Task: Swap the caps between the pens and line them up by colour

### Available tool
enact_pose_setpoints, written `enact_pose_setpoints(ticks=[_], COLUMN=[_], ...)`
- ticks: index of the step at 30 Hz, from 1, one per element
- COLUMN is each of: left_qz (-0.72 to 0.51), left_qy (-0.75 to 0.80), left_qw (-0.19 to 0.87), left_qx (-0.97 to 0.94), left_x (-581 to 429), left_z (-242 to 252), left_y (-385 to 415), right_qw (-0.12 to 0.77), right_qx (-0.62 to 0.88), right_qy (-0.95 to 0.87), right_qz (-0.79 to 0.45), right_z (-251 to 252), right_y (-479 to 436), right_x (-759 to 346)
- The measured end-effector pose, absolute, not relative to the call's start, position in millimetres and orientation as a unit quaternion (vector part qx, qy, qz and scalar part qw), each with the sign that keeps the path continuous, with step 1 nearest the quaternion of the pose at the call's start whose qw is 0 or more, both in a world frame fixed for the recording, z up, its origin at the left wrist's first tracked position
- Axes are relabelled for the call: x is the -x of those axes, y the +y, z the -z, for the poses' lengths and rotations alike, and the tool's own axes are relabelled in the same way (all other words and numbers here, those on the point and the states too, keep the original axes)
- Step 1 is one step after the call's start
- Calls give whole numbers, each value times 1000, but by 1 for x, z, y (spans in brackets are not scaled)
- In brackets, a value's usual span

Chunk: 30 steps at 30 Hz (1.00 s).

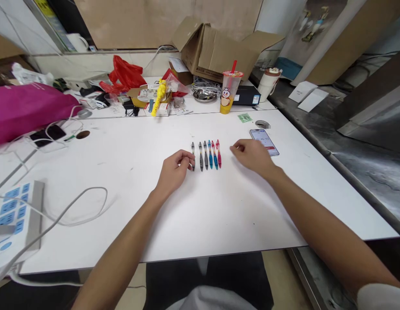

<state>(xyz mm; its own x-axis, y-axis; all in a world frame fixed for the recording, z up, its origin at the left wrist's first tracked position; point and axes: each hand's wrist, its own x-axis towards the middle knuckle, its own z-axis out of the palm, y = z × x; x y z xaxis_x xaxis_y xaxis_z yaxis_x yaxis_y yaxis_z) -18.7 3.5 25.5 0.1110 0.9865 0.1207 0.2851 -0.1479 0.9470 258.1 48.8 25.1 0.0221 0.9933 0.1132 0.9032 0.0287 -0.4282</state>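
Note:
Several click pens lie side by side in a row on the white table (245, 193). At the row's left end is a black pen (193, 150), with the curled fingers of my left hand (176, 170) closed at its lower half. Two grey-black pens, the nearer one (201, 157) just right of it, come before a blue pen (210, 157). A pen with a blue body and red top (214, 157) and a red pen (218, 155) finish the row. My right hand (251, 156) rests right of the pens, fingers curled together, with nothing visible in them, close to a phone (266, 141).
A green packet (245, 117) and a tape roll (262, 124) lie beyond my right hand. Behind stand a drink cup (230, 92), a yellow toy (159, 98) and a cardboard box (216, 51). A power strip (36, 202) with loose cables occupies the left.

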Motion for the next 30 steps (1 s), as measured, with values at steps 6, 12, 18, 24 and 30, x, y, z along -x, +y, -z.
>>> enact_pose_setpoints(ticks=[6, 12, 18, 24, 30], left_qz=[-455, -467, -500, -521, -542], left_qy=[540, 540, 480, 377, 384], left_qw=[377, 397, 522, 629, 633], left_qx=[-599, -577, -498, -436, -398], left_x=[25, 28, 24, 14, 13], left_z=[3, 4, -2, -4, -5], left_y=[7, 9, 9, 3, -1], right_qw=[70, 121, 338, 379, 230], right_qx=[712, 713, 534, 436, 388], right_qy=[-675, -653, -633, -615, -575], right_qz=[-182, -223, -447, -536, -683], right_z=[-19, -17, -19, -12, -19], right_y=[57, 62, 40, 16, 8], right_x=[-212, -217, -207, -186, -187])
